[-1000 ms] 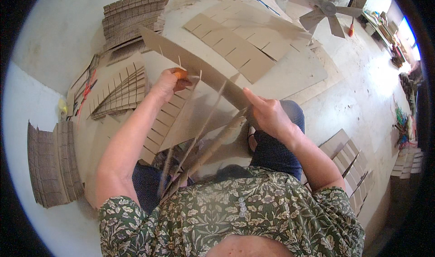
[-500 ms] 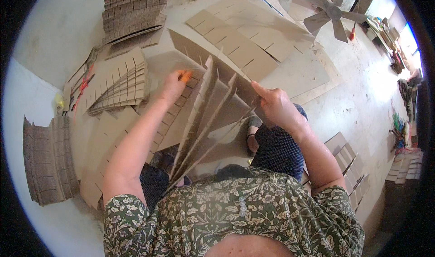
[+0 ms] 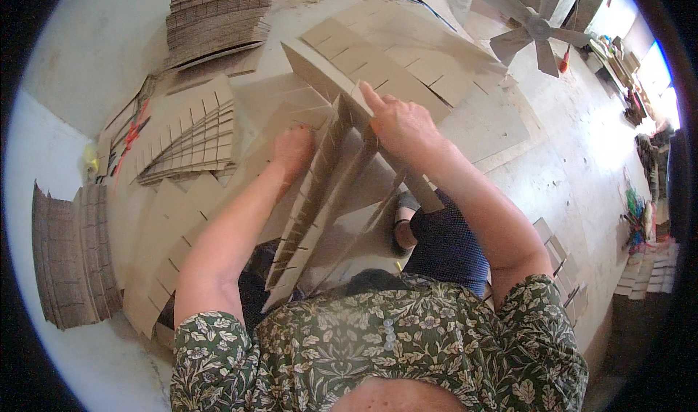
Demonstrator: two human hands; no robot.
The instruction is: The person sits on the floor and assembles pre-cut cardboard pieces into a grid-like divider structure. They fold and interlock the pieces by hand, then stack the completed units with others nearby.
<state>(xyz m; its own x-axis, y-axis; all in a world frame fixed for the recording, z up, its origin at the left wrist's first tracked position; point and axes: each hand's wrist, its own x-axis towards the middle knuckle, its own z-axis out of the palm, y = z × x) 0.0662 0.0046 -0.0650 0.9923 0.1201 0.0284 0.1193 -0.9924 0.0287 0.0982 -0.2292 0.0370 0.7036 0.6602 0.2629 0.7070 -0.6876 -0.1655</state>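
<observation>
Several slotted cardboard strips (image 3: 309, 201) stand on edge between my hands, fanning out from near my lap. They meet a long cross strip (image 3: 314, 70) that runs from the upper left down to the right. My left hand (image 3: 293, 150) is closed at the left side of the fan, fingers curled down on a slotted strip; its fingertips are partly hidden. My right hand (image 3: 403, 125) grips the cross strip where the upright strips meet it, the index finger stretched along the top. What its other fingers touch is hidden.
Flat slotted cardboard sheets (image 3: 407, 67) lie ahead on the floor. Left are a fanned stack of slotted pieces (image 3: 193, 132), a dark bundle (image 3: 76, 256) by the wall and another tall stack (image 3: 218, 23). A fan (image 3: 538, 28) stands at the upper right. More slotted pieces (image 3: 558, 256) lie by my right elbow.
My right hand has moved left and forward along the cross strip to the upright strips. My left hand has shifted slightly right and nearer me; the strips stand closer together at the top.
</observation>
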